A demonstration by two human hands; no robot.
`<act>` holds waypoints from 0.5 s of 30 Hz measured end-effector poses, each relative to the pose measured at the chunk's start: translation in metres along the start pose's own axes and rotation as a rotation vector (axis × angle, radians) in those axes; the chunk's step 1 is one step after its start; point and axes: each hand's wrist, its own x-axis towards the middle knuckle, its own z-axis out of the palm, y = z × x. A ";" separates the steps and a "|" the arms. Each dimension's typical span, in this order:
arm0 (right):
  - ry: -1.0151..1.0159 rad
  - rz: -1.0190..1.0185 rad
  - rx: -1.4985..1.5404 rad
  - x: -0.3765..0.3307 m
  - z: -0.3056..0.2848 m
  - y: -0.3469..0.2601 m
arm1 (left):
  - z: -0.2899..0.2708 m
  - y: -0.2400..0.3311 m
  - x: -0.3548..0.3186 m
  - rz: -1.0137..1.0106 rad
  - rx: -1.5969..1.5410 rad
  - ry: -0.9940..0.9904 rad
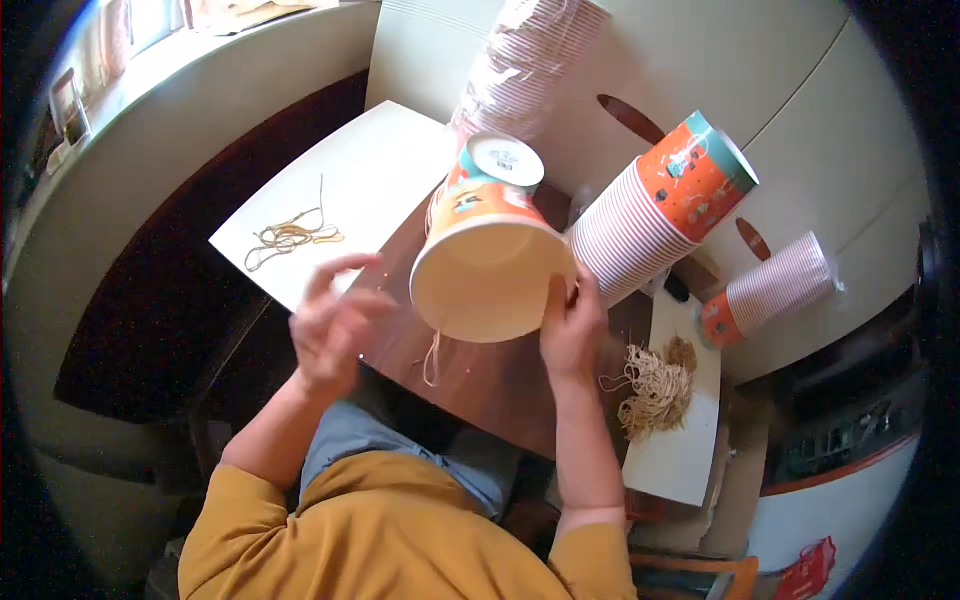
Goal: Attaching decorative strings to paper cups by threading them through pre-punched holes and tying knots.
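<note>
My right hand [575, 325] grips a large orange paper bucket [487, 203] by its right rim, thumb inside the mouth. The bucket is tilted, its pale inside toward me. A thin cord loop [432, 362] hangs below its left side. My left hand [335, 322], blurred by motion, is raised left of the rim with fingers apart and nothing visible in it. Just behind the held bucket shows the white base of an upturned teal-edged bucket [507, 158], partly hidden. Right of it leans a tall stack of nested orange and teal buckets [640, 225].
A brown table [490, 400] with white leaves lies before me. Loose cords [290, 237] rest on its left leaf [365, 150], a bundle of pale cords [655, 390] on the right. A plastic-wrapped bucket stack [530, 65] stands behind; another stack [775, 285] lies far right.
</note>
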 end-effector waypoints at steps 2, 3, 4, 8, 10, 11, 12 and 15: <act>-0.030 -0.071 0.081 -0.018 0.002 -0.003 | -0.003 -0.018 0.001 -0.498 -0.079 0.202; -0.100 -0.125 0.135 -0.019 0.004 -0.007 | -0.005 -0.032 0.006 -0.695 -0.284 0.025; -0.272 -0.187 0.168 -0.020 0.001 -0.015 | 0.005 -0.037 0.008 -0.693 -0.500 -0.020; -0.381 0.088 0.869 0.031 -0.004 -0.014 | 0.011 -0.052 0.066 -0.380 -0.486 -0.138; -0.403 0.350 0.751 0.080 0.004 -0.002 | 0.008 -0.063 0.096 -0.223 -0.380 -0.182; -0.455 0.083 0.927 0.086 0.003 -0.007 | 0.009 -0.073 0.112 -0.125 -0.320 -0.179; -0.429 0.015 0.844 0.095 0.008 -0.011 | 0.010 -0.075 0.124 -0.107 -0.291 -0.176; -0.471 -0.029 0.833 0.127 0.021 0.002 | 0.019 -0.106 0.150 -0.030 -0.173 -0.218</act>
